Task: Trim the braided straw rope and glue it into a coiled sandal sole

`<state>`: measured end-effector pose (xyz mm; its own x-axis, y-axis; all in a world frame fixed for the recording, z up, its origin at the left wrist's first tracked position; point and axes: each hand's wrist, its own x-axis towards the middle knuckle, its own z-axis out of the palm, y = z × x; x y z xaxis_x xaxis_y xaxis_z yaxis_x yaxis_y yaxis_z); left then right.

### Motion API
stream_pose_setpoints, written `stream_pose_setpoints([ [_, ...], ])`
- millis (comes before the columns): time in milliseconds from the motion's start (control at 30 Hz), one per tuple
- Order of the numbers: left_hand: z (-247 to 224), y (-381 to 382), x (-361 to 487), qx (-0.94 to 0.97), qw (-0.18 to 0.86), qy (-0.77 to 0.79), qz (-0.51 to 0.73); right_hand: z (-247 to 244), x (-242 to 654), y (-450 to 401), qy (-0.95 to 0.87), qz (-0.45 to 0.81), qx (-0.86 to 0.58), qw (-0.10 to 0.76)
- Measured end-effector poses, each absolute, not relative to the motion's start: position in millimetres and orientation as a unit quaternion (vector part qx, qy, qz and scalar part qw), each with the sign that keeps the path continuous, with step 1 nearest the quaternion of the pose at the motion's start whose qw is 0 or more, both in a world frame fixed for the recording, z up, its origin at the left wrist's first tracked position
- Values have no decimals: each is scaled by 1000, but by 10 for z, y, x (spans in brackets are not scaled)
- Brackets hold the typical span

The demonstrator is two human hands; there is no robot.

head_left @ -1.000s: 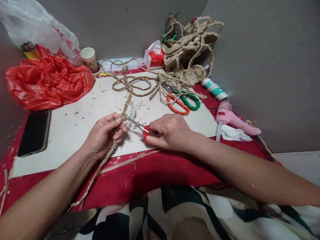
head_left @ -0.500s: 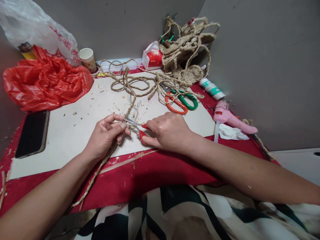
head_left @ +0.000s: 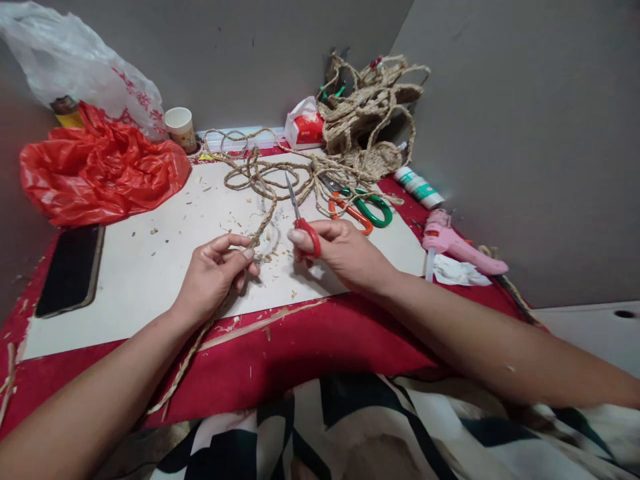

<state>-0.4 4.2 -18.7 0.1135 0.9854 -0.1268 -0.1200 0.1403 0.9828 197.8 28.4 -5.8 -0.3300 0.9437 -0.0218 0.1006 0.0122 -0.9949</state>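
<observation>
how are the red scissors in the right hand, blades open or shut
Shut, it appears: the red scissors in the right hand have their blades together in one narrow strip, without a visible gap.

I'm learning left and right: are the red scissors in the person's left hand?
No, the right hand holds the red scissors, while the left hand pinches the braided cord.

The bare left hand (head_left: 216,272) hides part of the tan braided straw cord (head_left: 267,221); lettering on the red-and-white tissue pack (head_left: 307,129) is too small to read.
</observation>
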Motion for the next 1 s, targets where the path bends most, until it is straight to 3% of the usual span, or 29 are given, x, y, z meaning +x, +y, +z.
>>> stream_pose_setpoints([
  [100, -179, 27, 9, 470, 574, 480, 469, -55, 1873, 312, -491, 652, -413, 403],
  [433, -167, 13, -15, 494, 619, 449, 414, -81, 1691, 438, -360, 718, -349, 483],
  [733, -151, 73, -70, 379, 748, 390, 380, -79, 1759, 531, -336, 692, -356, 530],
  [1000, -85, 64, -86, 403, 734, 387, 386, -77, 1803, 611, -335, 647, -381, 569],
])
